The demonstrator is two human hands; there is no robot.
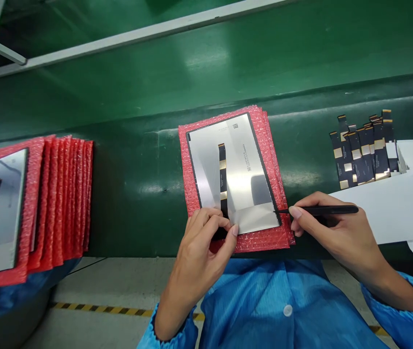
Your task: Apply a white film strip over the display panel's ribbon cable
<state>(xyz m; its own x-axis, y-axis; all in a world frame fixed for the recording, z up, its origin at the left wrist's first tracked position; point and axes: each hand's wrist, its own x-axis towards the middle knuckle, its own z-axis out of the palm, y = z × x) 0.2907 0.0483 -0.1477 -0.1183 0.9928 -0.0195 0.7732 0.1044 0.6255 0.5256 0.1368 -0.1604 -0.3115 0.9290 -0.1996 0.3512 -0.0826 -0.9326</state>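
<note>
A display panel [253,194] lies silver back up on red bubble-wrap sheets [267,241] at the table's front edge. A black ribbon flex cable [222,169] with gold patches runs down its back. At the lower left edge is my left hand [206,237], thumb and index finger closed together beside the cable's lower end. What they pinch, if anything, is hidden. My right hand [331,228] grips slim black pointed tweezers [331,210], held nearly level. Their tip touches or nearly touches the panel's right edge near its lower corner.
To the left stands a row of red bubble-wrap sleeves [66,194], with another panel [6,213] in front. Several flex cables [368,150] lie in a fanned pile at right, near white paper sheets [402,203]. A pale rail [137,36] crosses behind the green table [137,194].
</note>
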